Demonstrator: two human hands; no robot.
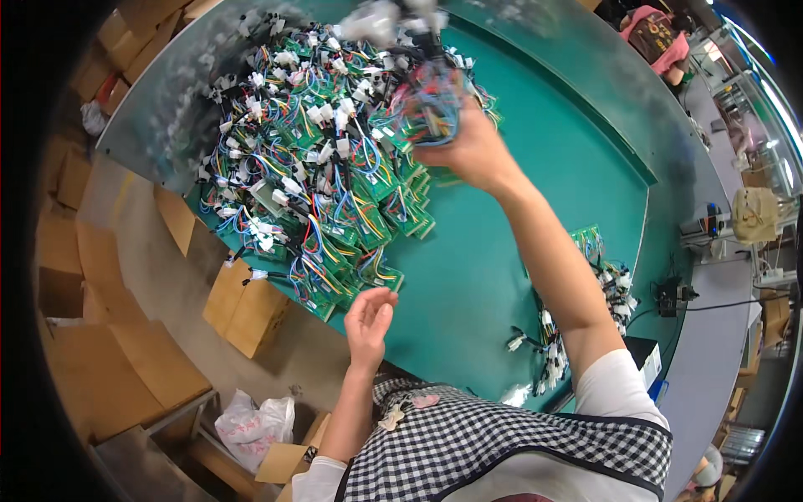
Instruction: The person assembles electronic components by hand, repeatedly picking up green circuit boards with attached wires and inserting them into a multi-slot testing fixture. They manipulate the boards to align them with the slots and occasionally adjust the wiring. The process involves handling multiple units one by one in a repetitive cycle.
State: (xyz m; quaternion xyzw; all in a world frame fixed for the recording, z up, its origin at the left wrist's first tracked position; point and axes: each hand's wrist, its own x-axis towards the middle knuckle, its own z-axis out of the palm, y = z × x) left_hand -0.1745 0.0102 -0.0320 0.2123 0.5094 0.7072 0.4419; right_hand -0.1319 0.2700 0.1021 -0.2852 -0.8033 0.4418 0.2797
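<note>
My right hand (470, 149) reaches forward over the green table and grips a bundle of wired circuit boards (433, 113). Motion smears the bundle, with its coloured wires and white connectors hanging over the far side of the pile. That large pile of green circuit boards (339, 222), with cables and white plugs, covers the table's left part. Just off the pile's near edge is my left hand (369, 326), its fingers loosely bent and nothing visible in it. Under and beside my right forearm lies a smaller group of wired boards (619, 289).
A raised metal edge (138, 125) borders the green table (468, 276) at the left and back. Cardboard boxes (247, 305) and a white plastic bag (255, 428) are on the left. A black cable (728, 306) runs along the right. Another person (657, 42) is at the far right.
</note>
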